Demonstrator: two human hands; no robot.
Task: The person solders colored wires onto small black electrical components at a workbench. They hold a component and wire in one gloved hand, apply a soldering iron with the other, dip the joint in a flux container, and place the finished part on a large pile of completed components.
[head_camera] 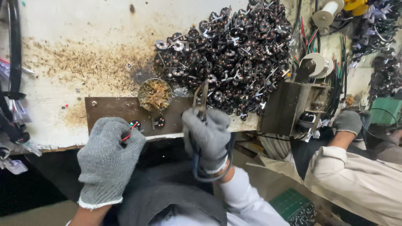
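At the brown plate's near edge, the left hand [109,157] pinches a small, light coil part [135,124] by its thin, bendable wires, while the right hand [208,136] is clenched around pliers [201,100].

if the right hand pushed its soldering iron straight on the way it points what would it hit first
Likely the heap of small black round parts just beyond the tip; the right hand aims the soldering iron up the bench, though depth is unclear.

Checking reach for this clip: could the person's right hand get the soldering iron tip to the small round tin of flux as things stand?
Probably yes: the right hand holds the soldering iron just beside the tin, with nothing between them.
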